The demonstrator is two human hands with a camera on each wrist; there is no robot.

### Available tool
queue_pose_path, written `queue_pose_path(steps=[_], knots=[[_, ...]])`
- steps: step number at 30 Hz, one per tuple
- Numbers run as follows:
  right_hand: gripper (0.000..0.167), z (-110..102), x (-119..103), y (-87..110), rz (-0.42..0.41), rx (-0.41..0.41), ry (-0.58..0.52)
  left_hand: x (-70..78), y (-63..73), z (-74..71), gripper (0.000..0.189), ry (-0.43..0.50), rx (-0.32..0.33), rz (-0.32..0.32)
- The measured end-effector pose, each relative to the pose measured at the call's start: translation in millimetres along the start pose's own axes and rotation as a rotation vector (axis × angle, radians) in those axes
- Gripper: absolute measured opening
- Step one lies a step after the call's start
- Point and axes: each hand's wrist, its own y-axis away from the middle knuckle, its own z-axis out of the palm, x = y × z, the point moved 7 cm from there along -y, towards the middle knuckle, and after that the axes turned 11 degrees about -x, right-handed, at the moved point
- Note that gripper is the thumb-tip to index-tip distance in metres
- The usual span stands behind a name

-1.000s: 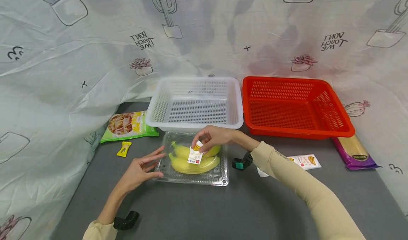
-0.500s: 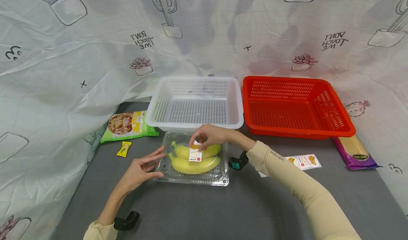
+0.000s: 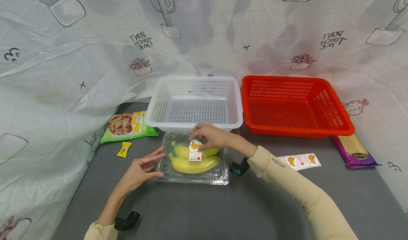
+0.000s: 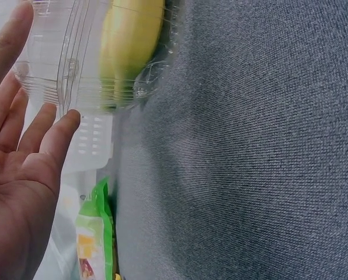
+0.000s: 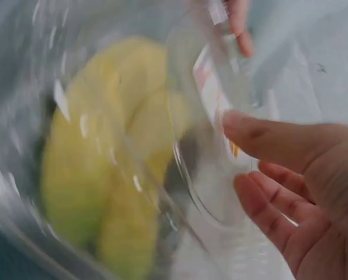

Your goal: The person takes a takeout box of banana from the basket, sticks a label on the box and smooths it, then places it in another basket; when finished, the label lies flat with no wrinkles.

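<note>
A clear plastic clamshell box (image 3: pixel 207 178) lies closed on the table with yellow bananas (image 3: pixel 194 165) inside. On its lid is a white label (image 3: pixel 195 155) with a banana print. My right hand (image 3: pixel 211 137) is over the lid, its thumb touching the label; in the right wrist view the thumb (image 5: pixel 267 135) and the other fingers are apart. My left hand (image 3: pixel 140 171) rests against the box's left side with its fingers extended. In the left wrist view, those fingertips (image 4: pixel 70 119) meet the box's clear edge.
Behind the box stand a white basket (image 3: pixel 194 125) and a red basket (image 3: pixel 296 131). A green snack bag (image 3: pixel 127 125) and a small yellow packet (image 3: pixel 124 149) lie left. A strip of banana labels (image 3: pixel 301 161) and a purple packet (image 3: pixel 355 151) lie right.
The right hand's fingers have come off the label's top, exposing its banana print; the label now lies straighter on the lid. The left hand and box have stayed in place.
</note>
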Motion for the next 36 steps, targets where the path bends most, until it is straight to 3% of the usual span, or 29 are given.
queue_pose_path(steps=[5, 8, 12, 21, 25, 28, 31, 34, 36], knots=[[0.032, 4.8, 12.6, 8.8, -0.023, 0.226, -0.422, -0.6, -0.4, 0.7, 0.062, -0.004, -0.001, 0.018], [0.032, 13.6, 16.7, 11.3, -0.015, 0.296, -0.596, -0.7, -0.2, 0.4, 0.062, -0.005, 0.009, 0.014], [0.032, 22.0, 18.1, 12.0, 0.023, 0.324, -0.647, -1.7, -0.2, 1.0, 0.062, -0.003, 0.018, -0.003], [0.028, 42.6, -2.0, 23.7, -0.003, 0.218, -0.712, -1.7, 0.7, 1.5, 0.062, 0.016, 0.024, 0.002], [0.034, 54.0, -18.8, 37.1, -0.04, 0.18, -0.747, -1.9, -1.1, 0.9, 0.062, 0.014, 0.033, -0.01], [0.039, 60.0, -28.1, 52.0, -0.06, 0.213, -0.808, -1.3, -1.0, 2.0, 0.061, 0.009, 0.027, 0.001], [0.037, 58.3, -28.6, 70.2, -0.09, 0.375, -0.74, 1.5, 1.1, 3.8, 0.062, -0.029, 0.021, 0.045], [0.039, 55.5, -21.7, 90.5, -0.135, 0.583, -0.501, 3.6, 3.0, 7.2, 0.074, -0.113, 0.037, 0.069], [0.042, 55.4, -13.9, 104.7, -0.13, 0.691, -0.318, 1.9, 1.9, 12.0, 0.086, -0.153, 0.052, 0.037]])
